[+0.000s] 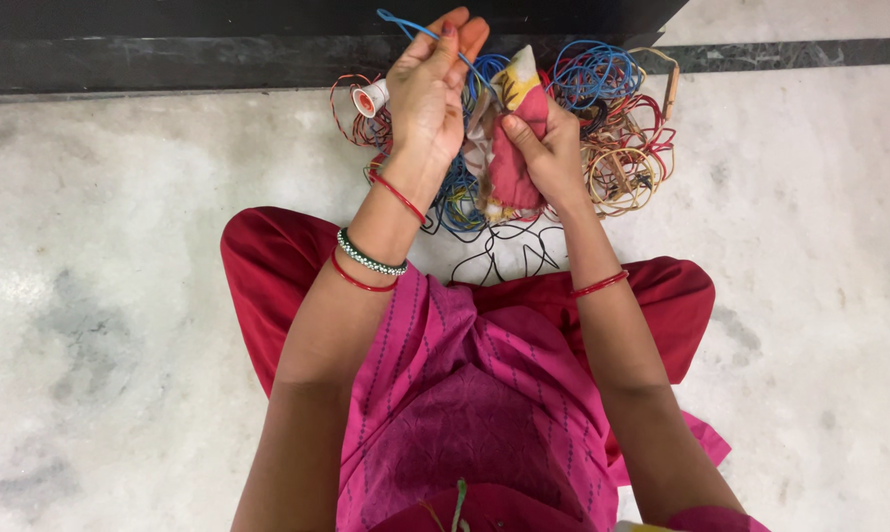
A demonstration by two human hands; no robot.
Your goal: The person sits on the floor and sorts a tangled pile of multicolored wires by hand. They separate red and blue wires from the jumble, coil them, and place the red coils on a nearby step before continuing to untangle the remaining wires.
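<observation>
My left hand (428,87) is raised over a tangle of wires and pinches a thin blue wire (405,24) between its fingertips. My right hand (548,148) grips a bunched cloth (512,163) patterned in pink, red, yellow and white, held just right of the left hand. The blue wire runs from my left fingers down behind the cloth. Under both hands lies a heap of coiled wires: blue (594,71), red (652,118), tan (624,187) and black (509,258).
A white lamp holder (370,97) with red wire lies at the left of the heap. I sit cross-legged on a mottled marble floor (120,246) in red and pink clothes. A dark stone step (169,44) runs along the far edge.
</observation>
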